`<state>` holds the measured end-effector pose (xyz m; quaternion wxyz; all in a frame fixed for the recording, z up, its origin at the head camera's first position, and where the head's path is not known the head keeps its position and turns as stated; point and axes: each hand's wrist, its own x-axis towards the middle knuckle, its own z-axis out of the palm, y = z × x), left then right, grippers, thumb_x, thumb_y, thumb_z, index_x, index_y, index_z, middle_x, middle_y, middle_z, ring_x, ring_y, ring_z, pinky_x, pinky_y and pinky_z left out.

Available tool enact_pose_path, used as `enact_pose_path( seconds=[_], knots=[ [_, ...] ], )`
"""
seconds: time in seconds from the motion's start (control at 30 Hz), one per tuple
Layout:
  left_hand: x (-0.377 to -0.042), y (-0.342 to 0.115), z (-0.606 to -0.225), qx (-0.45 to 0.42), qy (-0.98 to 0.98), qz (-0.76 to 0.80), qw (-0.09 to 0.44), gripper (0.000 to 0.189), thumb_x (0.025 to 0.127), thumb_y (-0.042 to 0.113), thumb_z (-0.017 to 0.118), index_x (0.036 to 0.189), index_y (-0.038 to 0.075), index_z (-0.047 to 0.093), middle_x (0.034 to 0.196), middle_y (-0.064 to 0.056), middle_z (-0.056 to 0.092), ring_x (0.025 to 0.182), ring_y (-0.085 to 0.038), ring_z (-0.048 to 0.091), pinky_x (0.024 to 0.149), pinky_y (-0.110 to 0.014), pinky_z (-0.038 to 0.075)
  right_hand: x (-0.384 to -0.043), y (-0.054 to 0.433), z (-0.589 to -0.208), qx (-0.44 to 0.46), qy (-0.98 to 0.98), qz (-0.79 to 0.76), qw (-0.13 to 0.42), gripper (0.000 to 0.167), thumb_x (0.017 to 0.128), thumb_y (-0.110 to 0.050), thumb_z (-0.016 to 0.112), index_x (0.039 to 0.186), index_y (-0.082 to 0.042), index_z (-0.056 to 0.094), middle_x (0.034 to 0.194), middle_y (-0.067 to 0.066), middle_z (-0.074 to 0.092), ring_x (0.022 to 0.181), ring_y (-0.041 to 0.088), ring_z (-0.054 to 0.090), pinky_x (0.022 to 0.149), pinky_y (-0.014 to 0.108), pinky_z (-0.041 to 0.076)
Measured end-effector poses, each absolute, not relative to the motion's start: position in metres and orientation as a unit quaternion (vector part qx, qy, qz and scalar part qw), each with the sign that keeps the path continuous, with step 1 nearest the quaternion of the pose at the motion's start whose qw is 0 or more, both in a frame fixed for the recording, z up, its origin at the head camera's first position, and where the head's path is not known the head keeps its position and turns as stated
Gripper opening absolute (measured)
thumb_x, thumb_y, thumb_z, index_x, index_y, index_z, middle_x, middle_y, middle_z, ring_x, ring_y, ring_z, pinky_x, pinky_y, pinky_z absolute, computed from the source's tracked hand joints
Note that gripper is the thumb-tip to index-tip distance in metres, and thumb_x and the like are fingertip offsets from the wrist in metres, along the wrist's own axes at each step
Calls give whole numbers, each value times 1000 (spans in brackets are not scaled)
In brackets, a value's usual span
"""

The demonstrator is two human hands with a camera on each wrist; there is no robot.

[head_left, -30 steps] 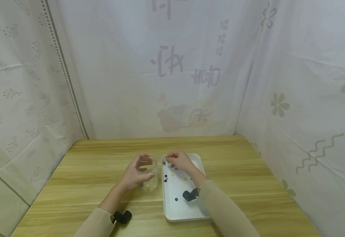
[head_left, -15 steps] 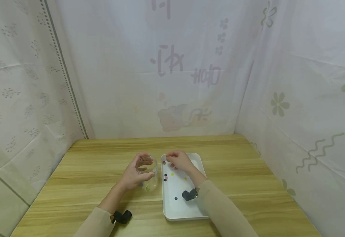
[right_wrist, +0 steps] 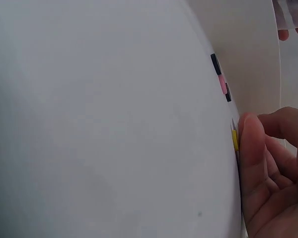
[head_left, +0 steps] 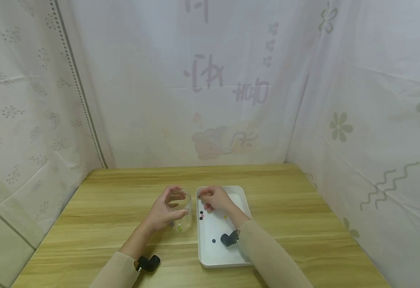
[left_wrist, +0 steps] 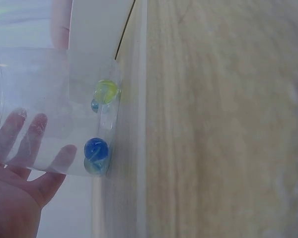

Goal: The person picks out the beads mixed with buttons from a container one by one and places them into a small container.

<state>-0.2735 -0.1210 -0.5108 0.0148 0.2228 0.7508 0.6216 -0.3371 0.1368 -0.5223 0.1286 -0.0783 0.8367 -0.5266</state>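
Observation:
My left hand [head_left: 162, 211] grips a clear jar [head_left: 186, 221] standing upright on the table, fingers and thumb around its wall. Several glass marbles lie on the jar's bottom, among them a yellow-green marble [left_wrist: 106, 92] and a blue marble [left_wrist: 96, 148]. My right hand [head_left: 219, 201] is low in the white tray [head_left: 228, 258], near its far left corner. Its fingertips are right at a small brown disc [head_left: 199, 197]; whether they pinch it I cannot tell. In the right wrist view, a small yellow piece [right_wrist: 235, 140] with thin grey prongs is beside the thumb.
Along the tray's left wall lie black discs [head_left: 201, 218] and a pink disc [head_left: 202, 215]. A dark disc [head_left: 214, 241] is nearer the front, a yellow one [head_left: 226, 217] by the right wrist. Patterned curtains [head_left: 152, 120] enclose the wooden table [head_left: 123, 180].
My right hand has shifted slightly left and nearer, onto the brown disc by the corner, and covers a yellow disc seen before. The left hand and jar hold still.

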Motion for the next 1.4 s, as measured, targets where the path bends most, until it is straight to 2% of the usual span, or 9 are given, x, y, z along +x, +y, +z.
enact_pose_path(
  seconds=[0.2,0.4,0.6,0.83,1.03,1.17,1.4],
  knots=[
    [-274,-121,-510,226,749,623,15,79,91,8,87,155,0,42,147,-30,62,139,-57,57,116,-71,49,-335,136,-522,-92,843,-514,126,23,104,-10,72,125,-3,77,90,7,77,64,11,67,59,23,60],
    [-273,-120,-510,226,750,622,16,77,91,8,88,154,2,43,147,-30,62,139,-57,58,115,-70,50,-334,138,-523,-105,840,-516,128,18,102,-9,74,119,-4,78,89,4,76,64,10,65,58,22,58],
    [-272,-120,-510,225,751,621,17,78,91,9,87,154,1,43,147,-28,63,140,-57,57,116,-70,50,-334,139,-525,-113,845,-507,127,18,101,-9,75,118,-4,77,85,5,75,61,10,63,57,21,56],
    [-271,-120,-509,223,751,621,16,75,91,8,88,153,6,45,147,-29,62,140,-59,55,116,-70,50,-333,137,-524,-121,855,-490,120,16,101,-9,76,116,-3,78,80,3,75,56,8,61,55,20,55],
    [-271,-121,-508,220,750,624,19,75,91,9,88,153,6,45,148,-28,62,141,-57,56,117,-69,50,-333,136,-525,-115,856,-489,117,14,101,-11,76,113,-3,78,75,2,72,54,8,61,54,20,55],
    [-271,-121,-509,219,751,623,18,77,91,9,88,154,3,44,148,-27,62,141,-55,56,117,-70,49,-333,137,-525,-107,849,-503,121,12,102,-11,76,111,-4,78,74,2,70,55,8,62,55,20,56],
    [-271,-121,-509,217,755,618,17,80,91,9,88,156,0,42,147,-24,64,139,-50,60,116,-67,51,-335,138,-525,-101,844,-512,126,15,103,-12,76,114,-3,77,80,2,71,60,9,64,57,22,58]
  ],
)
